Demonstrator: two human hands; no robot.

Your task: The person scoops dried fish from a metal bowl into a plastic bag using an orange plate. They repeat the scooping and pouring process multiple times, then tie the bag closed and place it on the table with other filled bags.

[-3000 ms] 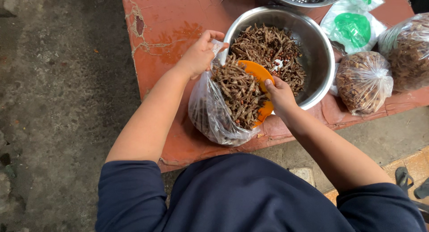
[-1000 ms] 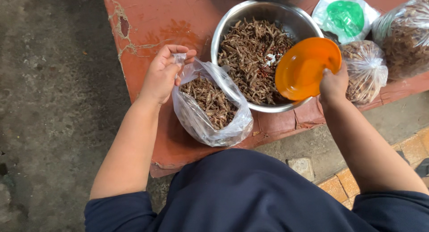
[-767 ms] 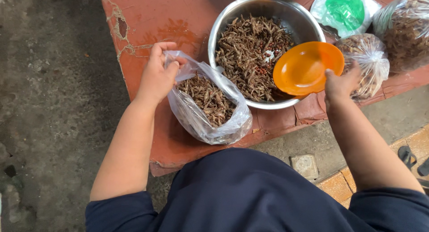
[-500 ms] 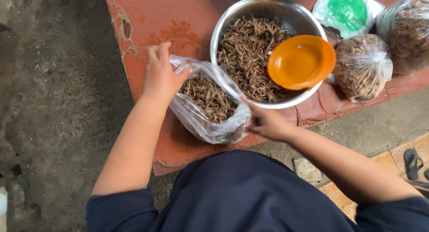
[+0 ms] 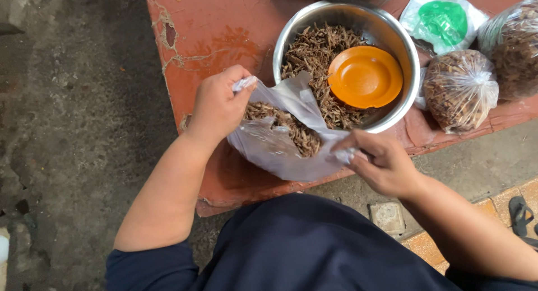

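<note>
Held the bag (image 5: pixel 280 148) by its mouth with both hands: left hand (image 5: pixel 217 106) pinched shut on the rim's far corner, right hand (image 5: pixel 381 163) pinched on the near-right edge, fingers curled over the plastic. Sat between the two hands, resting on the worktop (image 5: pixel 213 33) at its near edge, mouth pulled wide and tilted toward the bowl (image 5: pixel 403 50).

Judged best done by keeping both pinches firm and level, drawing the rim taut before gathering it, and lifting slightly so the load settled to the bottom rather than spilling over the worktop's edge. Worth keeping the rim's slack flap clear of the bowl's lip.

Looked thin, clear and crinkled, roughly a third full of dry brown twiggy bits (image 5: pixel 286 126); likely light, limp and prone to sagging.

Just beyond the right hand, the steel bowl held more of the same bits with an orange dish (image 5: pixel 365 77) lying on top. Further right of that hand, a filled, tied bag (image 5: pixel 459 89).
</note>
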